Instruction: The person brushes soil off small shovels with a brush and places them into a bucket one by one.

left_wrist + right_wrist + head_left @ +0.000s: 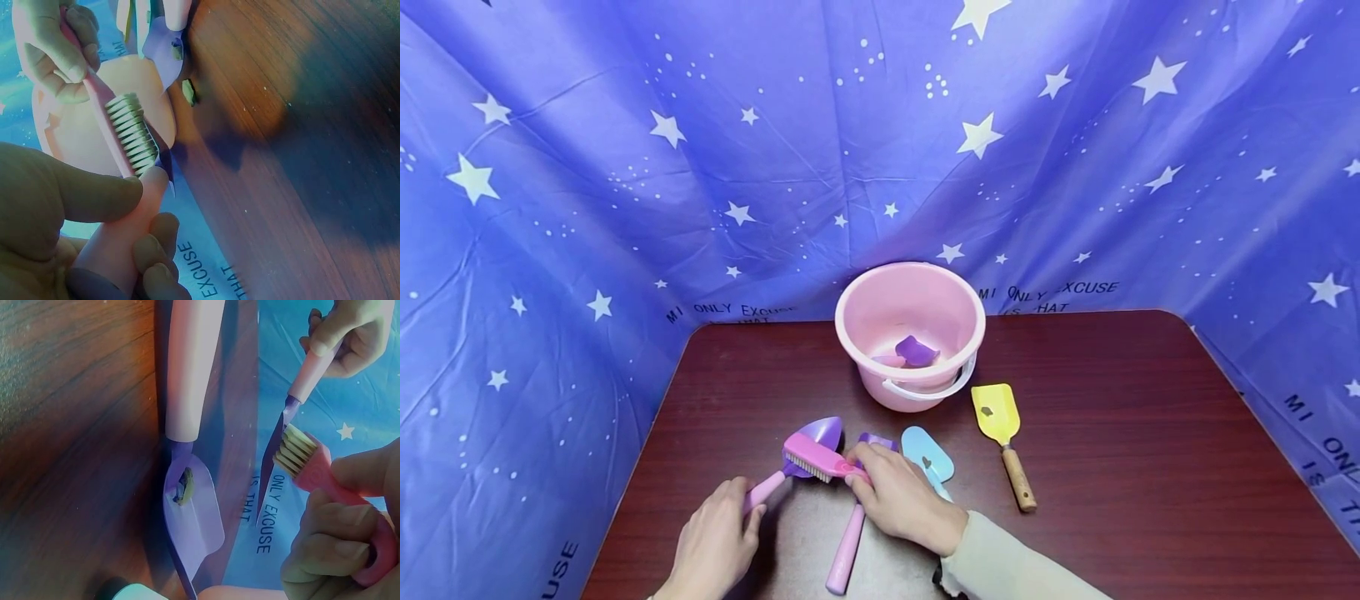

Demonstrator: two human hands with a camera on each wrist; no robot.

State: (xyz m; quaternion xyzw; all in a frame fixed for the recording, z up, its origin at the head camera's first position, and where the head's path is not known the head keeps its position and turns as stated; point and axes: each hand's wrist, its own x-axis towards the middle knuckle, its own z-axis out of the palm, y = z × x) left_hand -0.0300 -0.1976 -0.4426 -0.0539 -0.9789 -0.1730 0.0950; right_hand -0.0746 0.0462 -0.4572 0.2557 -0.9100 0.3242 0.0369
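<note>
In the head view my left hand (718, 533) grips the pink handle of a toy trowel (825, 432) with a pointed purple blade, held over the table. My right hand (898, 496) holds a pink brush (812, 454) by its handle, its head overlapping the blade. Seen from the right wrist, the pale bristles (296, 452) meet the purple blade near its neck. A second toy shovel (194, 512), square-bladed and purple with a pink handle, lies under my right hand, a small greenish-brown bit on its blade. From the left wrist, another such bit (189, 92) shows against the wood.
A pink bucket (910, 275) with a white handle stands at the back, purple and pink pieces inside. A light blue shovel (940, 460) lies right of my right hand. Farther right is a yellow shovel (1003, 421) with a wooden handle. Starry blue cloth (805, 167) hangs behind the table.
</note>
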